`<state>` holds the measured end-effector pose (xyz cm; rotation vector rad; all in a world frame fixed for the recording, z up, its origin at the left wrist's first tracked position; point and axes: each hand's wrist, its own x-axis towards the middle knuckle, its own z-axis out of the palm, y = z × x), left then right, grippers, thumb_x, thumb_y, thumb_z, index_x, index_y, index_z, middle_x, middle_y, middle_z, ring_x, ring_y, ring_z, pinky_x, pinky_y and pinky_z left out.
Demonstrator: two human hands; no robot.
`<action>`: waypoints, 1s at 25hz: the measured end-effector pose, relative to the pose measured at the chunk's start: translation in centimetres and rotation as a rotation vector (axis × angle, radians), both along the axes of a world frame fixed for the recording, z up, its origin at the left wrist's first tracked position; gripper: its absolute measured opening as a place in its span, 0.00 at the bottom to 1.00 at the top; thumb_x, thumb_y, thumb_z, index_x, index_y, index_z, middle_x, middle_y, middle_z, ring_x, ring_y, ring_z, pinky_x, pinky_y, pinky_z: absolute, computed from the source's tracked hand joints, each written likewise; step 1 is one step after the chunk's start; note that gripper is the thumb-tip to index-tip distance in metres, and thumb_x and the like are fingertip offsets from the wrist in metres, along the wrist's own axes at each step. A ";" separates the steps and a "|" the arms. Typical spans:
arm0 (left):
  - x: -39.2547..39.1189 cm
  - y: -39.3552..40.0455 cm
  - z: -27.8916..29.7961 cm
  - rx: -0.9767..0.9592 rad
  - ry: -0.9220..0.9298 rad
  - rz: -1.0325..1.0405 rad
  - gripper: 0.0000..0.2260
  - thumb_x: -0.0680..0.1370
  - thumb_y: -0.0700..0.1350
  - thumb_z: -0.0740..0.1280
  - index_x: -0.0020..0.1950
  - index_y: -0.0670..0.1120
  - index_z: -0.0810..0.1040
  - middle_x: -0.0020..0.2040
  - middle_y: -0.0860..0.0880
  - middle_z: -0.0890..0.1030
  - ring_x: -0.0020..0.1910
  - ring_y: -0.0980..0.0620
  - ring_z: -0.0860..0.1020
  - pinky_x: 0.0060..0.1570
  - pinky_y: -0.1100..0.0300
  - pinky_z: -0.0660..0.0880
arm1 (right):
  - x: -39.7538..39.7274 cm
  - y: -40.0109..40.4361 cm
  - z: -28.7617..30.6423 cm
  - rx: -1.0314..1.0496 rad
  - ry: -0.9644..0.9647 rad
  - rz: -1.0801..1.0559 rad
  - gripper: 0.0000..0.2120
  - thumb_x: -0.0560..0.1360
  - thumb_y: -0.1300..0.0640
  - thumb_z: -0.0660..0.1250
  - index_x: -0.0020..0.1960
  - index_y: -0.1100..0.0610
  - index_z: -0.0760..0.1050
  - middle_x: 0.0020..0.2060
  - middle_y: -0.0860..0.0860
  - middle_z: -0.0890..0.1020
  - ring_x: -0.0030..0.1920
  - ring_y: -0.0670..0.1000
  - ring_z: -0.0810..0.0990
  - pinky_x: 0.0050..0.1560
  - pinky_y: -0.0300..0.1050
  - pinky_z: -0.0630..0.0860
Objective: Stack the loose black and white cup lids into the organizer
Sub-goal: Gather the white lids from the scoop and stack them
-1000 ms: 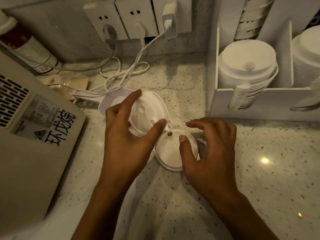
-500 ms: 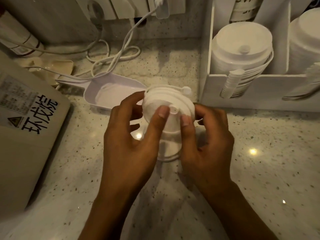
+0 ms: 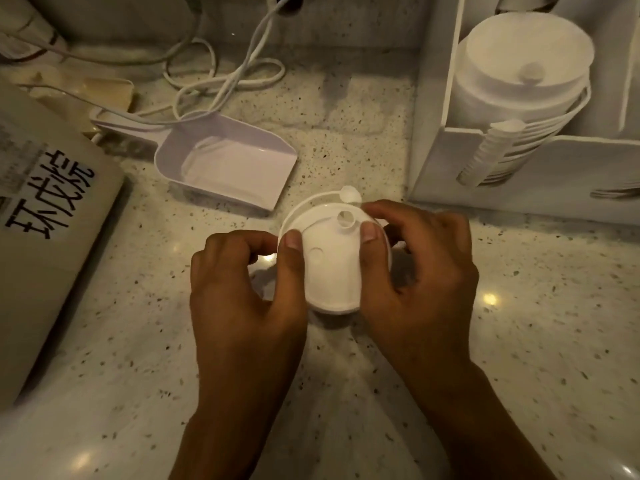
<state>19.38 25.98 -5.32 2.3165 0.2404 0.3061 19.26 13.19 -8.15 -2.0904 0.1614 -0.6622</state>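
Note:
Both of my hands hold a small stack of white cup lids (image 3: pixel 330 268) just above the speckled counter (image 3: pixel 519 341). My left hand (image 3: pixel 242 289) grips its left edge, thumb on top. My right hand (image 3: pixel 419 271) grips the right edge, thumb beside the lid's sip spout. The white organizer (image 3: pixel 446 157) stands at the upper right, with a tall stack of white lids (image 3: pixel 519 77) in its left compartment. No black lids are in view.
A white plastic scoop (image 3: pixel 228 164) lies just behind the held lids. White cables (image 3: pixel 225 74) coil near the back wall. A beige machine (image 3: pixel 45 220) with a black-lettered label fills the left side.
Two separate lids on the counter were brought together into one stack held by both hands. The view has tilted down and moved closer, so the wall sockets left the frame.

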 end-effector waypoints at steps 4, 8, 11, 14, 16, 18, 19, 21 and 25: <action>0.4 1.0 -1.5 0.141 -0.063 -0.053 0.15 0.77 0.59 0.61 0.49 0.49 0.79 0.47 0.52 0.78 0.48 0.51 0.74 0.42 0.65 0.68 | 0.4 0.0 -0.6 -0.093 0.115 -0.030 0.15 0.77 0.48 0.62 0.58 0.53 0.81 0.49 0.43 0.75 0.56 0.47 0.69 0.54 0.24 0.62; 0.9 1.8 -2.0 0.237 -0.126 -0.108 0.16 0.78 0.53 0.64 0.46 0.41 0.83 0.44 0.46 0.80 0.46 0.50 0.72 0.45 0.62 0.64 | 0.6 0.1 -0.5 -0.106 0.177 -0.016 0.14 0.77 0.48 0.62 0.57 0.51 0.81 0.47 0.44 0.74 0.55 0.46 0.68 0.53 0.23 0.61; 1.1 2.0 -2.1 0.230 -0.094 -0.102 0.15 0.77 0.54 0.64 0.44 0.43 0.82 0.44 0.50 0.78 0.47 0.50 0.72 0.42 0.64 0.62 | 0.8 0.1 -0.4 -0.111 0.186 0.003 0.13 0.78 0.49 0.62 0.57 0.50 0.81 0.46 0.44 0.75 0.54 0.46 0.69 0.53 0.25 0.62; 1.2 2.1 -2.2 0.219 -0.050 -0.093 0.17 0.76 0.57 0.62 0.43 0.45 0.81 0.45 0.50 0.78 0.48 0.50 0.72 0.42 0.66 0.63 | 0.9 0.0 -0.4 -0.119 0.178 0.025 0.13 0.79 0.50 0.63 0.59 0.49 0.81 0.46 0.45 0.76 0.54 0.47 0.70 0.52 0.27 0.64; 1.2 2.2 -2.4 0.226 -0.029 -0.092 0.17 0.75 0.57 0.61 0.43 0.45 0.81 0.45 0.49 0.79 0.48 0.50 0.72 0.42 0.62 0.65 | 1.0 0.0 -0.4 -0.126 0.164 0.038 0.12 0.79 0.51 0.65 0.61 0.48 0.80 0.46 0.45 0.76 0.53 0.49 0.71 0.51 0.29 0.65; 1.3 2.2 -2.7 0.218 -0.007 -0.085 0.18 0.75 0.58 0.60 0.47 0.46 0.81 0.46 0.51 0.78 0.48 0.50 0.72 0.44 0.58 0.67 | 1.1 0.0 -0.4 -0.133 0.156 0.052 0.11 0.79 0.51 0.65 0.61 0.46 0.78 0.46 0.46 0.76 0.53 0.50 0.71 0.51 0.30 0.65; 1.3 2.1 -2.7 0.202 0.007 -0.077 0.19 0.75 0.59 0.59 0.49 0.46 0.80 0.47 0.52 0.78 0.48 0.51 0.72 0.45 0.58 0.67 | 1.2 0.0 -0.4 -0.136 0.157 0.059 0.11 0.79 0.51 0.65 0.61 0.45 0.77 0.46 0.46 0.76 0.53 0.50 0.72 0.50 0.31 0.66; 1.5 2.0 -2.8 0.177 0.024 -0.069 0.21 0.75 0.61 0.58 0.54 0.47 0.80 0.49 0.54 0.75 0.50 0.52 0.71 0.44 0.62 0.66 | 1.4 0.0 -0.3 -0.141 0.162 0.067 0.11 0.80 0.51 0.65 0.61 0.46 0.78 0.45 0.47 0.77 0.52 0.50 0.72 0.49 0.32 0.66; 1.8 1.8 -3.2 0.146 0.028 -0.091 0.20 0.76 0.60 0.57 0.56 0.50 0.80 0.51 0.56 0.73 0.52 0.54 0.69 0.46 0.66 0.65 | 2.0 0.2 0.1 -0.137 0.169 0.065 0.11 0.79 0.52 0.66 0.60 0.47 0.81 0.44 0.49 0.79 0.51 0.50 0.71 0.47 0.33 0.66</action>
